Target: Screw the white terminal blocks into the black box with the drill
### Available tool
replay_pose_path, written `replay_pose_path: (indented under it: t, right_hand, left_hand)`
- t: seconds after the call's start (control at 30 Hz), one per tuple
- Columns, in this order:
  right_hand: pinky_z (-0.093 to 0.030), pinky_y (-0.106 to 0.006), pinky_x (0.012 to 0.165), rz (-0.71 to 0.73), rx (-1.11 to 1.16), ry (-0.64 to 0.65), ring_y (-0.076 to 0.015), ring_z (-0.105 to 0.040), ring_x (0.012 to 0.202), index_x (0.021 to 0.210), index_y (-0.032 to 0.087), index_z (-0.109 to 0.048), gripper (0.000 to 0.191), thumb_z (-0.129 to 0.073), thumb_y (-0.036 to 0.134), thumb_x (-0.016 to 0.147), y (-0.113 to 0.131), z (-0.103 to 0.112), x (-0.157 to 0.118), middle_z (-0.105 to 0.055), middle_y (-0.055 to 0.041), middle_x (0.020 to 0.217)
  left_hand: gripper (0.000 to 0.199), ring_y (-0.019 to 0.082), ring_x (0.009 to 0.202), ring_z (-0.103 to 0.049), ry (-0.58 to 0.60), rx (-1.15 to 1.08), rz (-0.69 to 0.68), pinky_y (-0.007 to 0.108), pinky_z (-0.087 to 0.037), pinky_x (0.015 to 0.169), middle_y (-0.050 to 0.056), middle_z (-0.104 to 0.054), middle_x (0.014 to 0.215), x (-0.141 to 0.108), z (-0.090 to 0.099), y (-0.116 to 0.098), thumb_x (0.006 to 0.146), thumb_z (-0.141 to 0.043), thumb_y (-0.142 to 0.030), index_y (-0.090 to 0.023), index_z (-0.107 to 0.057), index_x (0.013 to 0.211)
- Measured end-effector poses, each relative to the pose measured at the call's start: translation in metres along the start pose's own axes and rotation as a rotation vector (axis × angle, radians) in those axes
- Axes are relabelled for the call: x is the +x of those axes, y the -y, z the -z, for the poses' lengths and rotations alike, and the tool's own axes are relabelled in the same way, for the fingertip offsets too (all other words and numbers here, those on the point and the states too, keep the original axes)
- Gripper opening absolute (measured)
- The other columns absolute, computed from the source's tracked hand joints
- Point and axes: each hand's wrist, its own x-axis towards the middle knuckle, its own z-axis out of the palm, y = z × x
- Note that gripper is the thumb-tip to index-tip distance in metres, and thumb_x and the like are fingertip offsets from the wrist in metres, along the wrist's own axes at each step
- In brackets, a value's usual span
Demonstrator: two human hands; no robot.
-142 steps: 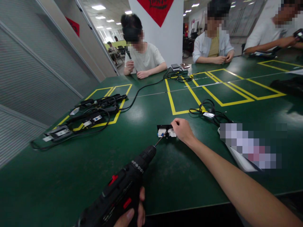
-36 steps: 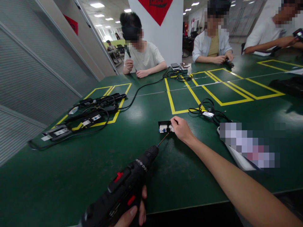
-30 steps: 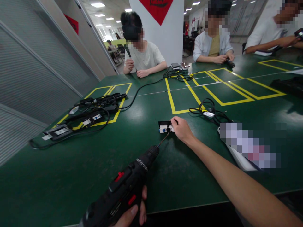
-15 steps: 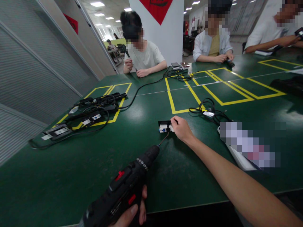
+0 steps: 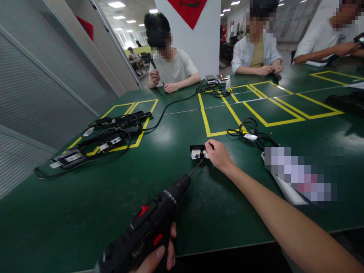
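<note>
Fingers wrapped around its grip, my left hand (image 5: 160, 252) holds a black power drill (image 5: 148, 216) with red buttons, pointing forward and to the right. The thin bit (image 5: 196, 167) in its chuck ends at the near edge of a small black-and-white part (image 5: 196, 153) with a blue spot; whether the tip touches cannot be told. My right hand (image 5: 218, 154) pinches this part at its right end, against the green table. My fingers cover that end.
Black devices with cables (image 5: 113, 132) lie on the left inside yellow tape. A coiled black cable (image 5: 250, 129) and a white-edged, blurred flat object (image 5: 287, 189) are on the right. Several people sit across the table (image 5: 159, 159), one holding a dark tool (image 5: 152, 62).
Almost nothing differs. The drill and its bit have shifted very slightly, while my right hand and the small part stay in place.
</note>
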Motion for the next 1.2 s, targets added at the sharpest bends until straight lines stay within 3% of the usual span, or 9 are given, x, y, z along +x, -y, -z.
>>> replay_pose_path:
  t: [0.13,0.8,1.03,1.2]
  right_hand:
    - [-0.035,-0.025,0.061,-0.006,-0.001,-0.004,-0.0158,-0.054,0.068,0.071,0.017,-0.057,0.022,-0.041,0.021,0.086,-0.0010,-0.0006,0.0008,-0.061,-0.0025,0.071]
    - [-0.034,-0.025,0.061,0.001,0.005,-0.008,-0.0158,-0.054,0.067,0.071,0.018,-0.057,0.022,-0.041,0.020,0.086,-0.0007,-0.0001,0.0007,-0.061,-0.0023,0.070]
    - [-0.034,-0.025,0.061,-0.002,0.002,-0.007,-0.0158,-0.054,0.067,0.071,0.018,-0.057,0.022,-0.041,0.021,0.086,-0.0008,-0.0002,0.0004,-0.061,-0.0022,0.070]
    - [-0.035,-0.026,0.062,-0.004,-0.002,-0.010,-0.0161,-0.054,0.068,0.072,0.018,-0.057,0.022,-0.041,0.021,0.086,-0.0006,-0.0004,0.0004,-0.061,-0.0025,0.071]
  left_hand:
    - [0.040,0.014,0.046,-0.056,0.014,0.006,0.021,0.032,-0.049,0.046,0.007,-0.059,0.093,-0.0009,0.0001,0.0010,0.080,-0.056,-0.034,-0.020,-0.044,0.115]
    - [0.054,0.015,0.046,-0.056,-0.010,-0.020,0.021,0.033,-0.049,0.046,0.008,-0.058,0.097,-0.0015,-0.0018,-0.0027,0.079,-0.057,-0.032,-0.023,-0.034,0.127]
    - [0.039,0.014,0.045,-0.056,0.003,-0.020,0.003,0.031,-0.048,0.045,0.009,-0.060,0.095,-0.0006,-0.0006,0.0011,0.079,-0.058,-0.033,-0.019,-0.046,0.114]
    - [0.046,0.014,0.045,-0.056,-0.009,-0.033,0.023,0.032,-0.048,0.045,0.009,-0.060,0.095,-0.0015,-0.0002,0.0010,0.079,-0.058,-0.033,-0.022,-0.041,0.120]
